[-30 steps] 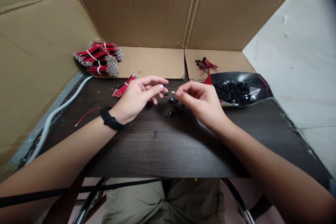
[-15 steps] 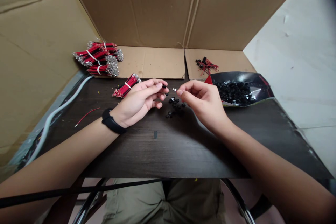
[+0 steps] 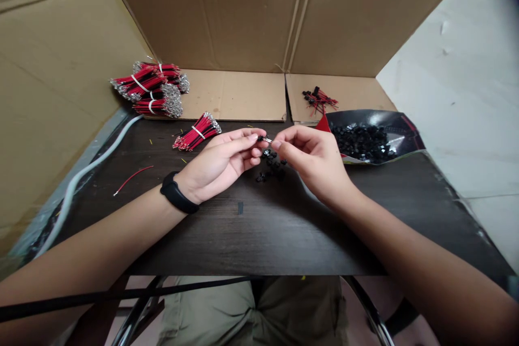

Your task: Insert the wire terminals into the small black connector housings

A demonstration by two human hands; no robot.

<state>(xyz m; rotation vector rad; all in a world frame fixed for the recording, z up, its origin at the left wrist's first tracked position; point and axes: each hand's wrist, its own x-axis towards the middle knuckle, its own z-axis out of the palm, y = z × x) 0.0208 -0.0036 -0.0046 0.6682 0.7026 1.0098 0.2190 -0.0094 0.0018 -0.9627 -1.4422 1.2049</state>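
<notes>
My left hand, with a black band at the wrist, pinches a small black connector housing between thumb and fingers. Close beside it, my right hand is closed at the fingertips on a wire whose silvery metal terminal points at the housing. Terminal and housing are at or nearly at contact; I cannot tell whether the tip is inside. Most of the wire is hidden by my right fingers. Below the hands, loose black housings lie on the dark table.
Tied red and black wire bundles are piled at the back left, and another bundle lies nearer. A single red wire rests at left. At right sit an open bag of black housings and some assembled wires on cardboard.
My left hand has moved right with the black housing, closing the gap to the metal terminal. My right hand has stayed almost in place.
</notes>
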